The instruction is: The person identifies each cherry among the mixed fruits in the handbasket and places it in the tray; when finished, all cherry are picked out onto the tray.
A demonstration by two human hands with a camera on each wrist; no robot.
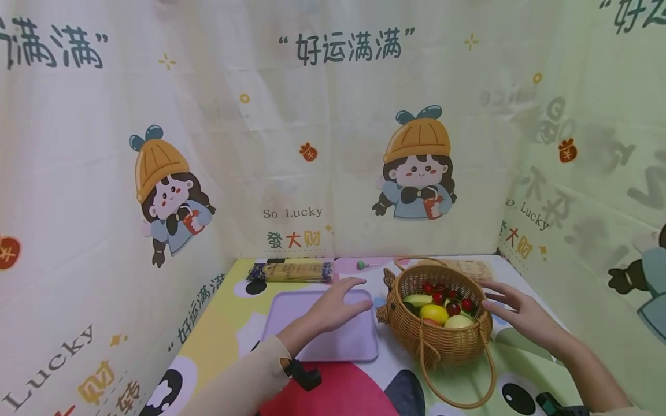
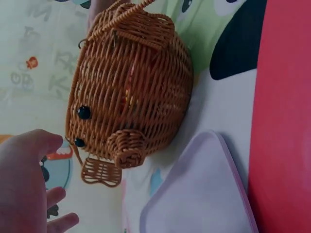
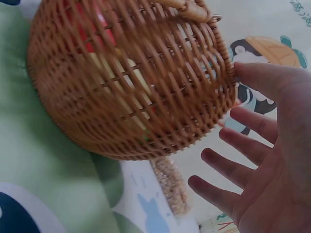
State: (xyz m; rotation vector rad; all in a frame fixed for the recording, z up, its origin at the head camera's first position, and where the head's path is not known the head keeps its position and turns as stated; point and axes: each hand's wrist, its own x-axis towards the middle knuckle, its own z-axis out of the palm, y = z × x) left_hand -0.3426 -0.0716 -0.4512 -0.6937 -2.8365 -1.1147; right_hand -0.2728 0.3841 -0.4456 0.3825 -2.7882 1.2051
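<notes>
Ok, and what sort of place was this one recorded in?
Probably a small curtained-off tabletop booth: "So Lucky" cloth hangings close off three sides, and a cartoon-print table cover lies under a wicker fruit basket and lilac tray.

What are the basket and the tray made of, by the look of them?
Basket: wicker, perhaps rattan, with a slight sheen; thin brown strands are visibly woven over and under, with gaps between them. Tray: probably plastic, smooth and fairly matte; it is an even lilac with a raised rim and rounded corners, though coated metal could look similar.
</notes>
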